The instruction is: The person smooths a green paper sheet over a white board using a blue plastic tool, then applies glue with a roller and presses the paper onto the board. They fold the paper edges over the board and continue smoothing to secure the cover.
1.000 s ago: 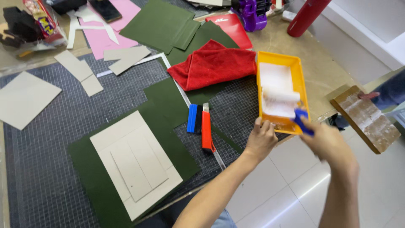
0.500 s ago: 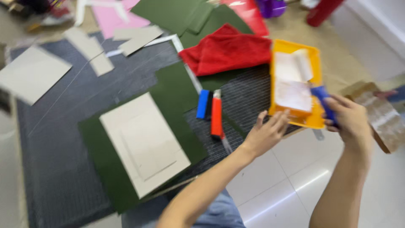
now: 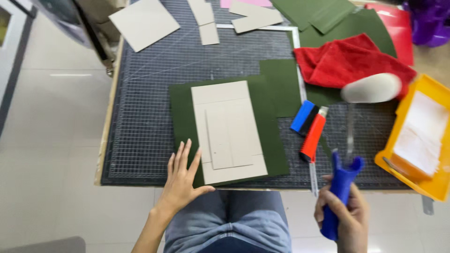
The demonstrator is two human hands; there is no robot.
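Gridded cutting mat (image 3: pixel 154 93), left hand (image 3: pixel 182 180) flat on green sheet (image 3: pixel 274 150), right hand (image 3: pixel 344 218) fingers clenched round blue roller handle (image 3: pixel 338 197), yellow tray (image 3: pixel 438 185) beside.

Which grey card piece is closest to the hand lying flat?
The big grey card lying on the dark green sheet, right beside the left hand. The other grey pieces sit far away at the mat's top edge.
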